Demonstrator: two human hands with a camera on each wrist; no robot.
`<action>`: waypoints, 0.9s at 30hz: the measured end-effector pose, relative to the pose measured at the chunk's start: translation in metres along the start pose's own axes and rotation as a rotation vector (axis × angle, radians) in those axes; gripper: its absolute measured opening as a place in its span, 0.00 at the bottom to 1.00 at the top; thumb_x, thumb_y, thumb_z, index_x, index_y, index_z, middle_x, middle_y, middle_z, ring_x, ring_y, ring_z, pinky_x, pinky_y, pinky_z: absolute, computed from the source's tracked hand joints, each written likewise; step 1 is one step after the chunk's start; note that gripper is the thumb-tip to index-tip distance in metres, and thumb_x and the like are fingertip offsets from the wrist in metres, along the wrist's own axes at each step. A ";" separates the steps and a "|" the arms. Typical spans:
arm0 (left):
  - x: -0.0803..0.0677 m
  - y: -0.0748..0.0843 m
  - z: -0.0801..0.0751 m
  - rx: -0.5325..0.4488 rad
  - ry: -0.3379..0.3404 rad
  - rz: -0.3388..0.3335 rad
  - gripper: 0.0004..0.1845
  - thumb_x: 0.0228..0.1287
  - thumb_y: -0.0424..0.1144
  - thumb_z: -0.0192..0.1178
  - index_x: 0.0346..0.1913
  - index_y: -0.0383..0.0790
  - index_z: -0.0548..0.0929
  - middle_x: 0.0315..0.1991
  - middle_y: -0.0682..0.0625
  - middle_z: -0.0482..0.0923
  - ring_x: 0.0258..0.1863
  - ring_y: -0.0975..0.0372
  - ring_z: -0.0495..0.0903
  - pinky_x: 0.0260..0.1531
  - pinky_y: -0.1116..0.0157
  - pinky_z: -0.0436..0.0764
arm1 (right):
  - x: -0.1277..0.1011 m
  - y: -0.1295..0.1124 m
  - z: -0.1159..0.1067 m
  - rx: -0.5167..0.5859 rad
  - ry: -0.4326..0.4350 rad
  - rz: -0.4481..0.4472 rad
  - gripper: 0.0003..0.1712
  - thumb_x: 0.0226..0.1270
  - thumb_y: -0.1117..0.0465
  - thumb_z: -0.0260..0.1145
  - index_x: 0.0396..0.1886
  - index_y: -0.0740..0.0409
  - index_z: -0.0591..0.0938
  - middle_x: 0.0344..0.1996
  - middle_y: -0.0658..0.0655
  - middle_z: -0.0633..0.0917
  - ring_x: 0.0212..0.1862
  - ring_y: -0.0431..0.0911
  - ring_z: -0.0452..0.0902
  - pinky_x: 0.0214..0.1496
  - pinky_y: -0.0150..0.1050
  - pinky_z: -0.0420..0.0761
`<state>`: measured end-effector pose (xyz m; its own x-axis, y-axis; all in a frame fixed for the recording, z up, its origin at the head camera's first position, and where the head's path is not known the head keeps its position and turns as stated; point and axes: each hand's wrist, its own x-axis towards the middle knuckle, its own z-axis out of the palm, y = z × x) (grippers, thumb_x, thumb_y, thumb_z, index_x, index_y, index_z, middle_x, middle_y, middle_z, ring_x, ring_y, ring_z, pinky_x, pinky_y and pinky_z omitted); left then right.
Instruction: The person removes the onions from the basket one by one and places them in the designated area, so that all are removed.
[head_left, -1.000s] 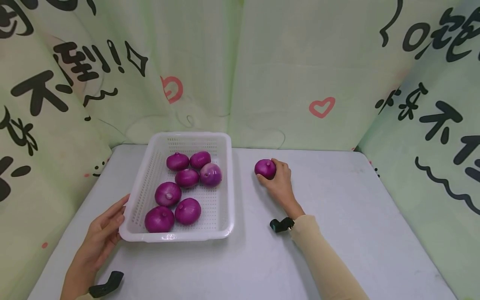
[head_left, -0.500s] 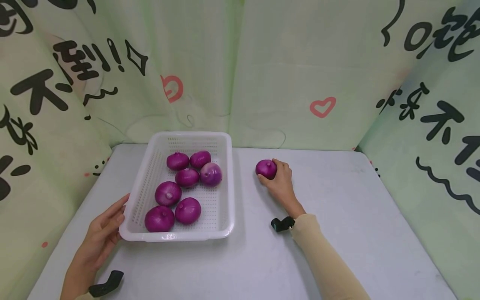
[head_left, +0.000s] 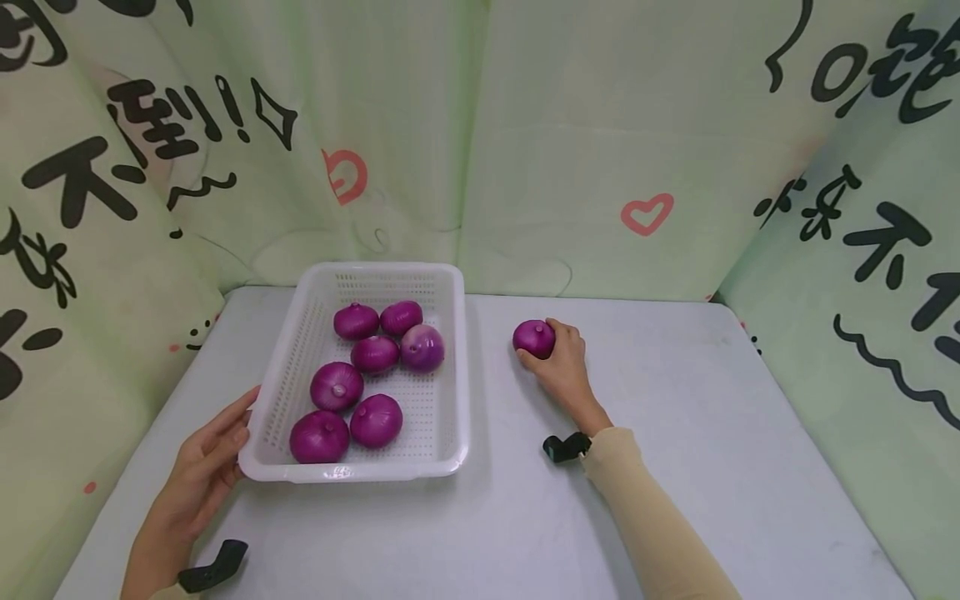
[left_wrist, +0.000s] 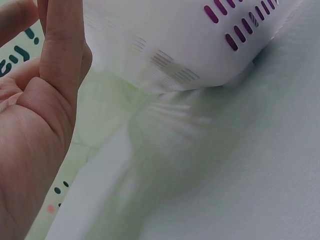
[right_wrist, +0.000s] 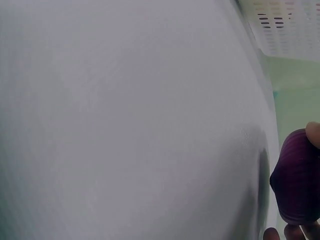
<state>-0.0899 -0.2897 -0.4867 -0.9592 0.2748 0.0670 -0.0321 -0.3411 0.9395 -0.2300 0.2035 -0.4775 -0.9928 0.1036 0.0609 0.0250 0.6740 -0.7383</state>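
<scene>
White table (head_left: 495, 542): perforated white plastic basket (head_left: 422, 421) placed toward far-left corner. Left hand (head_left: 202, 468), fingers extended, touches basket's near-left corner. Right hand (head_left: 561, 367) pinches one red onion (head_left: 531, 339) toward table's far edge. Basket contains seven more onions (head_left: 376, 422).

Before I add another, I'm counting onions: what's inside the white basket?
Seven purple onions lie in the basket, with bare, perforated floor showing around them. The floor directly beneath them is covered.
</scene>
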 end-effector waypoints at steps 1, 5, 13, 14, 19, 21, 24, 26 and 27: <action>0.000 0.000 0.000 0.009 0.003 -0.002 0.29 0.84 0.29 0.41 0.80 0.54 0.65 0.66 0.58 0.80 0.60 0.67 0.83 0.53 0.65 0.87 | 0.000 0.000 0.000 -0.002 -0.001 0.003 0.45 0.66 0.53 0.73 0.77 0.64 0.64 0.72 0.69 0.66 0.74 0.63 0.59 0.72 0.65 0.72; 0.000 -0.001 0.000 0.017 0.009 -0.005 0.29 0.84 0.30 0.41 0.80 0.54 0.65 0.67 0.59 0.79 0.60 0.68 0.83 0.53 0.65 0.87 | 0.001 0.002 0.000 -0.008 -0.003 0.004 0.46 0.66 0.53 0.73 0.77 0.64 0.64 0.73 0.69 0.66 0.74 0.63 0.59 0.72 0.65 0.72; 0.000 -0.001 -0.002 -0.024 0.001 0.001 0.29 0.83 0.29 0.41 0.79 0.54 0.68 0.66 0.57 0.80 0.60 0.67 0.84 0.52 0.65 0.87 | 0.002 0.003 0.002 -0.015 -0.008 0.010 0.45 0.66 0.54 0.73 0.77 0.63 0.64 0.73 0.69 0.66 0.74 0.63 0.59 0.72 0.65 0.72; 0.000 -0.001 -0.002 -0.022 0.001 0.000 0.29 0.83 0.29 0.41 0.79 0.54 0.68 0.66 0.57 0.80 0.60 0.67 0.84 0.52 0.65 0.87 | 0.002 0.004 0.002 -0.017 -0.007 0.011 0.45 0.66 0.54 0.73 0.77 0.64 0.64 0.73 0.69 0.66 0.74 0.63 0.59 0.72 0.65 0.72; 0.000 -0.002 -0.002 -0.015 -0.005 -0.005 0.29 0.83 0.29 0.41 0.80 0.54 0.66 0.67 0.58 0.79 0.61 0.67 0.83 0.54 0.65 0.86 | 0.002 0.005 0.003 -0.019 -0.003 0.011 0.46 0.65 0.54 0.73 0.77 0.64 0.64 0.73 0.70 0.66 0.74 0.63 0.59 0.72 0.65 0.71; 0.000 -0.002 -0.002 -0.020 -0.009 -0.004 0.29 0.83 0.29 0.41 0.80 0.54 0.66 0.67 0.58 0.80 0.61 0.67 0.83 0.54 0.65 0.86 | 0.002 0.006 0.003 -0.019 -0.002 0.009 0.46 0.65 0.53 0.73 0.77 0.64 0.64 0.73 0.70 0.66 0.74 0.63 0.59 0.72 0.66 0.71; 0.000 -0.002 -0.002 -0.031 -0.017 0.005 0.29 0.83 0.28 0.40 0.80 0.54 0.67 0.67 0.57 0.80 0.61 0.67 0.83 0.54 0.65 0.86 | 0.002 0.006 0.003 -0.022 -0.005 0.006 0.46 0.66 0.53 0.73 0.78 0.64 0.64 0.73 0.70 0.66 0.74 0.64 0.59 0.72 0.66 0.71; 0.000 -0.002 -0.002 -0.030 -0.017 0.010 0.29 0.83 0.28 0.40 0.80 0.53 0.67 0.66 0.57 0.80 0.60 0.67 0.83 0.54 0.66 0.86 | 0.002 0.006 0.003 -0.026 -0.008 0.007 0.47 0.66 0.52 0.73 0.78 0.63 0.63 0.73 0.70 0.65 0.74 0.64 0.58 0.72 0.66 0.71; 0.000 -0.001 -0.002 -0.029 -0.019 0.013 0.29 0.83 0.28 0.40 0.80 0.53 0.67 0.66 0.57 0.80 0.60 0.67 0.83 0.54 0.66 0.86 | 0.002 0.006 0.002 -0.028 -0.009 0.006 0.47 0.66 0.52 0.73 0.78 0.63 0.63 0.73 0.70 0.65 0.74 0.64 0.58 0.72 0.66 0.71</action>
<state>-0.0909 -0.2911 -0.4888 -0.9542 0.2869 0.0855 -0.0282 -0.3703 0.9285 -0.2325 0.2063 -0.4837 -0.9935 0.1015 0.0507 0.0341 0.6933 -0.7199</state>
